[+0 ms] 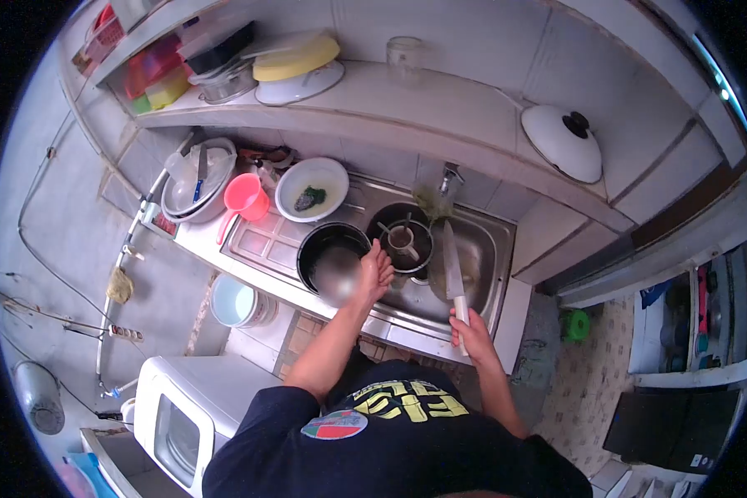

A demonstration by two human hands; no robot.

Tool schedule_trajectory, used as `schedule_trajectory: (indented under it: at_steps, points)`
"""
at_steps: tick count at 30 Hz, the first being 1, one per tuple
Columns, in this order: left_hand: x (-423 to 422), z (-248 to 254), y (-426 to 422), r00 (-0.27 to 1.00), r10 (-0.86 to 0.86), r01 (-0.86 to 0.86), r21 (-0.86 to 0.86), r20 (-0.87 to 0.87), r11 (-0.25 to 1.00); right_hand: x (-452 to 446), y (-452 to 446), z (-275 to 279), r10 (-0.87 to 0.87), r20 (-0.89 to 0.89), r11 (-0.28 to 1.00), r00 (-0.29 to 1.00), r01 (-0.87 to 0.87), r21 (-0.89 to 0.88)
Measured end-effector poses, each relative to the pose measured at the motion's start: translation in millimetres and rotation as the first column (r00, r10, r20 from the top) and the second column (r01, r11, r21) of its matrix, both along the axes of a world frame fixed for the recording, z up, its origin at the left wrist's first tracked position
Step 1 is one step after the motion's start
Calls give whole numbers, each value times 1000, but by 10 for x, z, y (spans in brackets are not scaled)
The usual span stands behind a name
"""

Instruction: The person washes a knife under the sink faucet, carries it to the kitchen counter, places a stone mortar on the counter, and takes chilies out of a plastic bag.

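Note:
My right hand [471,334] grips a large kitchen knife [452,267] by its pale handle, blade pointing away over the sink. Curled fingers close my left hand [376,274] at the right side of a black basin [309,246]; what they hold, if anything, is hidden. Part of the basin's inside is blurred. Just beyond that hand, a dark pot [424,259] sits in the sink [495,274] with a light-coloured mug [402,238] and other utensils inside. Behind the knife's tip is a greenish mesh-like scrubber [430,200] close to the faucet [450,176].
Left along the counter are a white bowl [340,178] with a dark green scrubber, a pink dipper [246,197] and stacked basins [172,197] with a blue-handled knife. A shelf [465,104] overhangs the back, bearing a white lid [548,143] and a glass jar [404,56]. Below stands a bucket [261,310].

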State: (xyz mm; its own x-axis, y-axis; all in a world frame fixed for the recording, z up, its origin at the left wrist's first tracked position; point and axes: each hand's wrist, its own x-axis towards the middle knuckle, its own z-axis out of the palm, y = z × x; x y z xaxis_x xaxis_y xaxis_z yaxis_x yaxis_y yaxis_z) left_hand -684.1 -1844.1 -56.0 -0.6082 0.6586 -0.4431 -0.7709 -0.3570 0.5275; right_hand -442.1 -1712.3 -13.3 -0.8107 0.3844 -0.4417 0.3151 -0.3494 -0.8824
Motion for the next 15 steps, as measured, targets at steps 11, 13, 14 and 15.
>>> schedule_trajectory:
  at_steps: [11, 13, 14, 15]
  points:
    - [373, 366, 52, 963, 256, -267, -156, -90, 951, 97, 59, 48, -3, -33, 1000, 999, 2, -2]
    - [201, -277, 7, 957, 206, -229, -99, -202, 968, 145, 6, 68, -9, -43, 1000, 999, 10, 4]
    - [108, -569, -2, 933, 112, -125, -15, -342, 992, 167, -16, 94, -28, -39, 999, 999, 29, 15]
    - [110, -533, 24, 937, 94, -103, -7, -337, 995, 193, -54, 123, -37, -43, 999, 998, 38, 3]
